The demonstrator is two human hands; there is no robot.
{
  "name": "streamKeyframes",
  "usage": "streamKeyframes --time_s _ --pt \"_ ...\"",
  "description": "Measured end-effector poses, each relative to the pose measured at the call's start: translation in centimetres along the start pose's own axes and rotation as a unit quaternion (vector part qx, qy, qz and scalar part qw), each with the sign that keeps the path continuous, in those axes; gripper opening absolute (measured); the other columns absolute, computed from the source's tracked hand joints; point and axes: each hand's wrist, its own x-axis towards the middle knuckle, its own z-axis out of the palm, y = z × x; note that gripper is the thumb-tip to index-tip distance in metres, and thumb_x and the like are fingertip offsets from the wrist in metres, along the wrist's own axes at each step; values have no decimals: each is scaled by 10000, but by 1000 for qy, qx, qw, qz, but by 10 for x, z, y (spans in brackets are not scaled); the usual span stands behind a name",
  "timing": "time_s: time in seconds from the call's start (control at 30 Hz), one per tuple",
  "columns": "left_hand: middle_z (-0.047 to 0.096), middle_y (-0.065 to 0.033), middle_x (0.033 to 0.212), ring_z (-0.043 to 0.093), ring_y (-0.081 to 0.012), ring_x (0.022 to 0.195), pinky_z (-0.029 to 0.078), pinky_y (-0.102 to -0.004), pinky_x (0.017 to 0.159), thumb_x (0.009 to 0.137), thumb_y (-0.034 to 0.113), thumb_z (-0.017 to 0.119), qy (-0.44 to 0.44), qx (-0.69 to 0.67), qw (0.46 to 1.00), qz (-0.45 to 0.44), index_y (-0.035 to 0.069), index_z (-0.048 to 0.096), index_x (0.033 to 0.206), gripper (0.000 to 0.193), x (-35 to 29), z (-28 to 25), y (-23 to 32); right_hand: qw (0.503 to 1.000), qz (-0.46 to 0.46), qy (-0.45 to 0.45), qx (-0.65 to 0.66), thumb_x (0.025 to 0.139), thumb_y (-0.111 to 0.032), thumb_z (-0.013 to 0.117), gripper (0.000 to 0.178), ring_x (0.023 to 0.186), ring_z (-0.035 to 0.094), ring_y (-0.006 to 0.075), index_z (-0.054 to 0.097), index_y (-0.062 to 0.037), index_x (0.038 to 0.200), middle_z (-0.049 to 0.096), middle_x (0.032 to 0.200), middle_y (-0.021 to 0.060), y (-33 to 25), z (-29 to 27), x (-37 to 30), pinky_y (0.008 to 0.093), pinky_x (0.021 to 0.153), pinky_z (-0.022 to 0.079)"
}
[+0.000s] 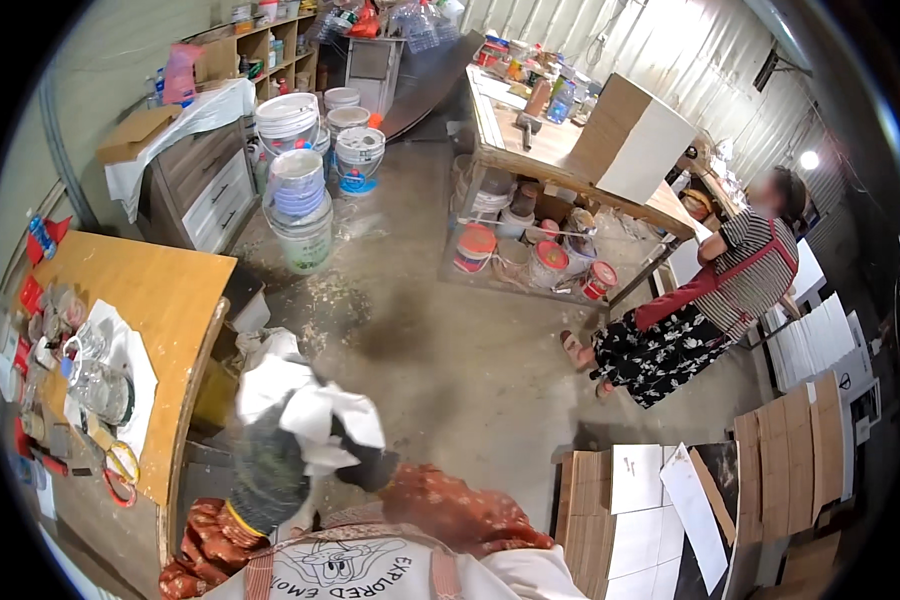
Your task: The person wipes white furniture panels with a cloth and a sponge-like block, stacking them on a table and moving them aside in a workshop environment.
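In front of my body I hold a crumpled white sheet (335, 415), thin cloth or paper; I cannot tell which. My left hand (268, 475), in a dark grey glove with a yellow cuff edge, is closed on its left part, with the fingertips hidden under the folds. From the right, my right hand (367, 462), also in a dark glove, grips the lower right part of the sheet. Both forearms wear rust-red patterned sleeves. Close by on the left stands a yellow-brown wooden table (160, 285) with a clear plastic jug (102, 388) and orange-handled scissors (122, 472).
White buckets (302, 235) stand ahead beside a drawer cabinet (210, 190). Beyond is a workbench (530, 160) with a large box (635, 140) and paint pails beneath. A person in an apron (720, 290) stands at right. Stacked cardboard (590, 510) and white panels (695, 510) lie at lower right.
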Motion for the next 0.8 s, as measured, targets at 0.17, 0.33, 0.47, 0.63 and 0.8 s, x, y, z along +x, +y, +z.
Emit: streamKeyframes --time_s 0.17,0.33,0.47,0.63,0.8 --pt "441 -255 1358 487 -428 1194 410 -468 998 818 77 622 -76 -169 983 12 -18 489 1287 497 31 5 16 934 -132 90 -318 878 -179 622 257 794 595 142 618 -23 1083 631 887 18 -4 -61 -14 294 719 501" --pt "382 -214 1436 413 -352 1304 342 -438 1062 782 285 742 33 -242 929 -278 13 408 1373 731 -15 -24 1 889 281 -176 315 968 -222 439 216 605 503 182 530 -29 936 516 727 59 1 -29 60 252 508 433" --pt "409 -134 1409 415 -263 1280 327 -403 1075 755 258 776 267 -431 731 -457 40 311 1435 852 -69 -41 27 560 611 -228 511 938 -334 493 277 692 506 180 551 -64 922 532 742 38 8 99 42 316 587 435" --pt "591 -96 1129 565 -213 1051 455 -352 930 768 87 687 577 -452 462 -499 22 490 1219 497 -178 11 28 802 55 -591 -70 792 -172 731 618 1132 535 279 449 28 1303 552 1220 150 117 150 -9 372 979 422" --pt "615 -133 1126 588 -234 1037 514 -330 853 756 69 694 674 -402 597 -167 27 548 1180 450 -373 -25 7 709 -229 -640 -189 827 -141 698 570 1176 515 339 455 51 1307 507 1284 222 174 269 -1 412 1019 412"
